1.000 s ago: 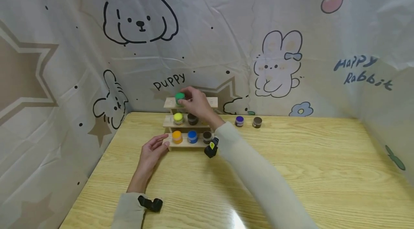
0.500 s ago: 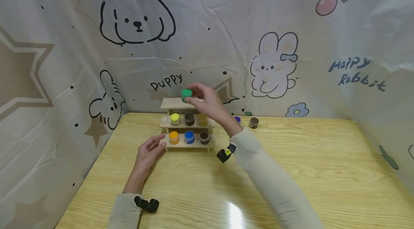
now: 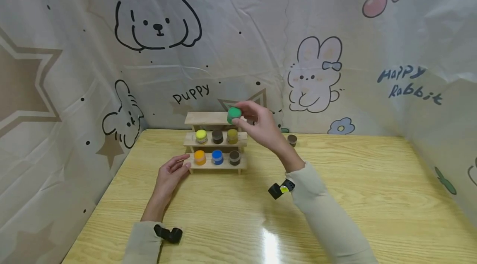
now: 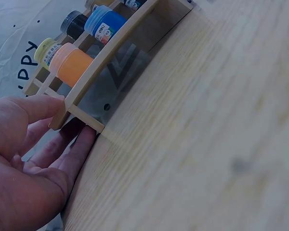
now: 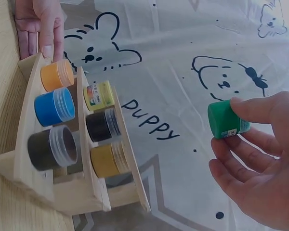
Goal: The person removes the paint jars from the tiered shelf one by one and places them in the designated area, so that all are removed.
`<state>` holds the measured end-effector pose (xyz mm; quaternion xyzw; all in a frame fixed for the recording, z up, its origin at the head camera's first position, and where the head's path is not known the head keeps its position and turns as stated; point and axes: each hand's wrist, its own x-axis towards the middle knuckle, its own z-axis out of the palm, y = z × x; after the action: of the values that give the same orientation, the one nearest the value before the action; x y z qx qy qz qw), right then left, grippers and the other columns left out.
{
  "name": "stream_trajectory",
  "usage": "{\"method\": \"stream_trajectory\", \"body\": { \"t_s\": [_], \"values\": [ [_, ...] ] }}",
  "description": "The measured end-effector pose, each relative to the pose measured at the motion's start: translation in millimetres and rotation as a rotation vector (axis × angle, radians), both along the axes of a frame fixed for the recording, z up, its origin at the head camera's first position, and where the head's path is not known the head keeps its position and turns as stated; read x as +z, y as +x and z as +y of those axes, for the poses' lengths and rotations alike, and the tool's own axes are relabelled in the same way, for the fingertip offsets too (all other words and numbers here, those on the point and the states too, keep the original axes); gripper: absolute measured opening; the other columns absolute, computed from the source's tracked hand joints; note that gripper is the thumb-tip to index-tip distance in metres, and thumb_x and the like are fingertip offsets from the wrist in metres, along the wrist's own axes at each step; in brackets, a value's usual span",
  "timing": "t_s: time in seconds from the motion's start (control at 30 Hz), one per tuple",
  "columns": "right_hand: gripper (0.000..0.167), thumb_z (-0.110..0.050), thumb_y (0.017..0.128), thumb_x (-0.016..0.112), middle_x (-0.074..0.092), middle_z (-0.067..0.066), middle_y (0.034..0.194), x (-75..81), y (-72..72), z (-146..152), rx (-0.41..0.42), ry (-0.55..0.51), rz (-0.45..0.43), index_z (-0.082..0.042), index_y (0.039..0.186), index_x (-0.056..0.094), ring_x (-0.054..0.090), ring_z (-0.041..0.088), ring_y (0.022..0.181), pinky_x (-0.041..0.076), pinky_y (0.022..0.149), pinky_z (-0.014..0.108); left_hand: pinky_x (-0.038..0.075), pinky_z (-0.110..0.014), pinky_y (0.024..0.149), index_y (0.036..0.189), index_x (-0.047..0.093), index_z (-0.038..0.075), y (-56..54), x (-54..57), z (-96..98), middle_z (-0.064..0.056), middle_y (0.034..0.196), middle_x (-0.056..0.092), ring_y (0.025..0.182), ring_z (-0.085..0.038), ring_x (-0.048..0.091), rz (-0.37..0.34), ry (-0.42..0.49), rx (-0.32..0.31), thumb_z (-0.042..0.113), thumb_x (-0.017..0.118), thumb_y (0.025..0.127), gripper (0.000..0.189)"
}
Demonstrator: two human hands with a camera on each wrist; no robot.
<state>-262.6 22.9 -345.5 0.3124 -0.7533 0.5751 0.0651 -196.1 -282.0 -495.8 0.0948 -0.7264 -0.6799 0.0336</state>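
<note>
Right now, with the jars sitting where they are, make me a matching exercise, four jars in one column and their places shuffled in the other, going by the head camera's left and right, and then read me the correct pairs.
Jars
1. green jar
2. orange jar
3. blue jar
4. bright yellow jar

Places
A. left end of the middle tier
B. centre of the bottom tier
C. left end of the bottom tier
D. held in the right hand

Pairs
1-D
2-C
3-B
4-A

Green jar (image 3: 234,115): cylindrical, labelled, held raised near the top tier of the wooden stand (image 3: 206,118). Wooden stand: pale, three-tiered, upright, lower two tiers loaded.
</note>
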Motion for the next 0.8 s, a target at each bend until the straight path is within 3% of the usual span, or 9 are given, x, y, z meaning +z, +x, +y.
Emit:
{"method": "stream_trajectory", "body": {
  "t_s": [0.23,0.5,0.8],
  "values": [
    [0.036,-0.009,0.096,0.074,0.068,0.012,0.119,-4.2,9.6,21,-0.017,-0.045,0.016,-0.003,0.13,0.065,0.064,0.025,0.11,0.054,0.103,0.043,0.057,-0.019,0.09,0.14,0.06,0.001,-1.4,-1.1,-1.9,-0.017,0.139,0.058,0.113,-0.007,0.058,0.011,-0.013,0.001,0.013,0.07,0.099,0.044],
    [0.038,-0.005,0.095,0.075,0.066,0.015,0.124,-11.0,18.2,48,-0.066,-0.062,0.024,-0.001,0.131,0.064,0.063,0.028,0.118,0.051,0.107,0.043,0.057,-0.02,0.091,0.139,0.06,0.002,-0.8,-2.7,-1.8,-0.013,0.14,0.059,0.109,-0.005,0.061,0.012,-0.009,0.001,0.012,0.072,0.098,0.044],
    [0.038,-0.003,0.094,0.075,0.067,0.013,0.125,-16.1,28.3,82,-0.157,-0.072,0.06,0.0,0.13,0.065,0.064,0.023,0.114,0.053,0.105,0.041,0.056,-0.02,0.093,0.141,0.058,-0.001,-0.6,-3.0,-0.4,-0.017,0.139,0.057,0.112,-0.005,0.057,0.012,0.011,-0.002,0.011,0.071,0.099,0.046]
  ]
}}
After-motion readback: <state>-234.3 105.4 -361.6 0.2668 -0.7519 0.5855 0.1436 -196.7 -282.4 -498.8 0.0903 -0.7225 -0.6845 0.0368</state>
